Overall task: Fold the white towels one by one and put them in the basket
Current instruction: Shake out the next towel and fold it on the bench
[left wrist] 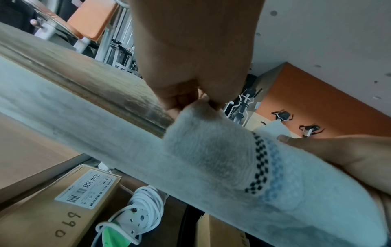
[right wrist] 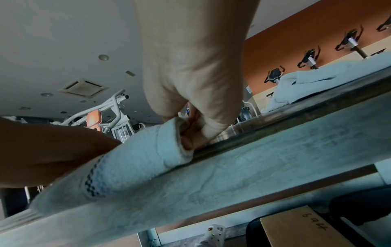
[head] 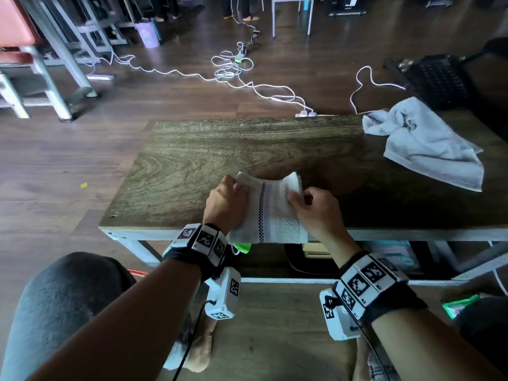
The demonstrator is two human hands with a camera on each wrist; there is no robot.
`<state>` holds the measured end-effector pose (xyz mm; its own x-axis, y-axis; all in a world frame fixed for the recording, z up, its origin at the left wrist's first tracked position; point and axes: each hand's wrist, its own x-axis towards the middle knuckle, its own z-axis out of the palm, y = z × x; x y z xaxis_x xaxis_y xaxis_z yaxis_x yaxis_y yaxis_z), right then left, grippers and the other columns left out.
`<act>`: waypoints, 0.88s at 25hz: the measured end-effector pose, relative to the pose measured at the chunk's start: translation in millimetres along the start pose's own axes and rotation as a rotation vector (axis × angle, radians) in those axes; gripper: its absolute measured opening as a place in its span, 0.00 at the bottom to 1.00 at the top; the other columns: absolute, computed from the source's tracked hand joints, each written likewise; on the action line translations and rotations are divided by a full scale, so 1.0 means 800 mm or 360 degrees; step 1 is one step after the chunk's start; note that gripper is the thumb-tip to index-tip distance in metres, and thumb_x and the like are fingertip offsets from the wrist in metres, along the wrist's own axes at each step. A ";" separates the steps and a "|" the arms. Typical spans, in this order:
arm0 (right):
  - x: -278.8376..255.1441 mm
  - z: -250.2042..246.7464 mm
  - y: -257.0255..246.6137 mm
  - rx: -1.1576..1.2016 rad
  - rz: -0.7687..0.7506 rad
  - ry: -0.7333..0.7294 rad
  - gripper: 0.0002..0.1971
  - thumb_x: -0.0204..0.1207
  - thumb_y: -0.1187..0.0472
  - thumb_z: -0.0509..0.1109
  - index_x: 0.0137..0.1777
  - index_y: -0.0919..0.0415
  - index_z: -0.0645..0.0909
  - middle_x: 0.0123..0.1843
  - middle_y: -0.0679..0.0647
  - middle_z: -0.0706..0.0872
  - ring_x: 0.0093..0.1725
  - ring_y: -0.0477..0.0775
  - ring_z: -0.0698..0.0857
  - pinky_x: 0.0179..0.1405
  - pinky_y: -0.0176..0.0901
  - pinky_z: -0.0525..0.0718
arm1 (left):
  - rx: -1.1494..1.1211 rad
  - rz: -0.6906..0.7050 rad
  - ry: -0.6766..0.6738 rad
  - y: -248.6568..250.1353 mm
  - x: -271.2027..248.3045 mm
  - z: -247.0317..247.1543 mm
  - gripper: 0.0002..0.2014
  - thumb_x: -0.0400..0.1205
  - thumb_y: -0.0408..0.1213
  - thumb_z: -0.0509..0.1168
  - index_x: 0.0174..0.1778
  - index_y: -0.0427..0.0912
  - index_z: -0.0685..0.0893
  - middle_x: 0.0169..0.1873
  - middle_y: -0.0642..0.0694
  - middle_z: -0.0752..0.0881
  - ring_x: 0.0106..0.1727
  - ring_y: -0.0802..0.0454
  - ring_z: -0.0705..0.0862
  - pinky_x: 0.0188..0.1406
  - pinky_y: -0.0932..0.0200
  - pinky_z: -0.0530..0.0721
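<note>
A folded white towel [head: 270, 213] with a black checked stripe lies at the near edge of the wooden table [head: 220, 149]. Its far end is lifted off the table. My left hand [head: 229, 195] pinches the far left corner, and my right hand [head: 305, 200] pinches the far right corner. In the left wrist view my left hand [left wrist: 196, 102] pinches the towel [left wrist: 211, 150] at its corner. In the right wrist view my right hand [right wrist: 190, 132] grips the towel [right wrist: 148, 155] at its edge. A second white towel [head: 423, 141] lies crumpled at the table's far right. A black basket [head: 437, 81] stands beyond it.
White cables [head: 233, 70] trail across the wood floor beyond the table. Cardboard boxes [left wrist: 52, 208] and a power strip [left wrist: 131, 215] sit under the table. Metal frames and an orange seat [head: 16, 26] stand at the far left. My knee [head: 66, 303] is at the lower left.
</note>
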<state>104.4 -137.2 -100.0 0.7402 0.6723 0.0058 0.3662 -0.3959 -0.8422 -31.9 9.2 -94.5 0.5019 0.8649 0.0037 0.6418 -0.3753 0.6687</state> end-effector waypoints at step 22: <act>0.023 0.007 0.006 -0.0411 -0.0279 -0.0214 0.35 0.84 0.49 0.66 0.87 0.59 0.58 0.87 0.57 0.59 0.84 0.61 0.61 0.81 0.46 0.58 | 0.0354 0.0011 0.0039 0.042 0.043 -0.003 0.26 0.81 0.49 0.59 0.69 0.38 0.64 0.61 0.33 0.71 0.61 0.32 0.75 0.60 0.38 0.78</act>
<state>116.7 -122.8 -107.1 0.5787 0.8138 0.0531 0.6250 -0.4008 -0.6699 5.3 27.1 -70.4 0.4944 0.8688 0.0278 0.7517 -0.4434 0.4883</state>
